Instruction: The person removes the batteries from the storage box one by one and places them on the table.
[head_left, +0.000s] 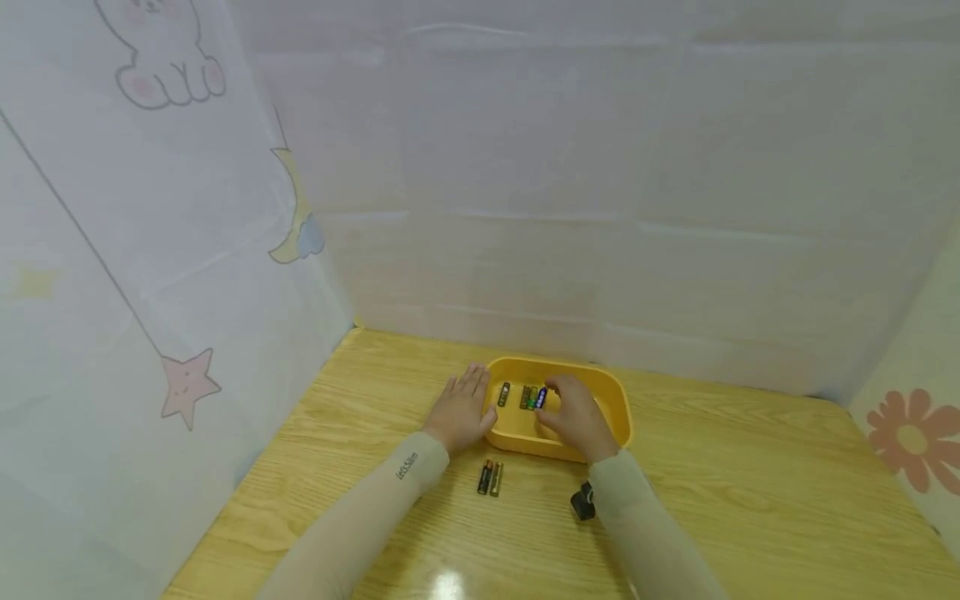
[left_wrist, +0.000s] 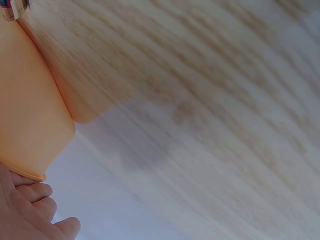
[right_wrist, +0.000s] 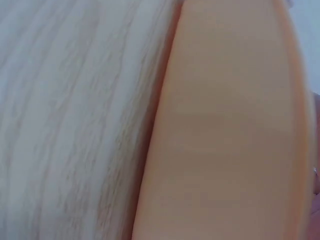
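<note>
Two batteries (head_left: 491, 477) lie on the wooden table (head_left: 750, 500), just in front of the yellow tray (head_left: 618, 400) and not yet inside. Several batteries (head_left: 531, 397) already rest in the tray. Right hand (head_left: 577, 419) reaches in, fingers curled at a blue battery (head_left: 542, 397); whether it grips cannot be told. Left hand (head_left: 463, 408) lies flat against the tray's side.

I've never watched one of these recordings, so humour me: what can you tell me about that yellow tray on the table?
The yellow tray is a shallow oblong bin with rounded corners and a raised rim, plastic by its look. It sits flat on the wooden table, near the back wall. Several small batteries lie inside it. The left hand rests flat against its left side, and the right hand reaches in over its near rim, by the batteries.
</note>
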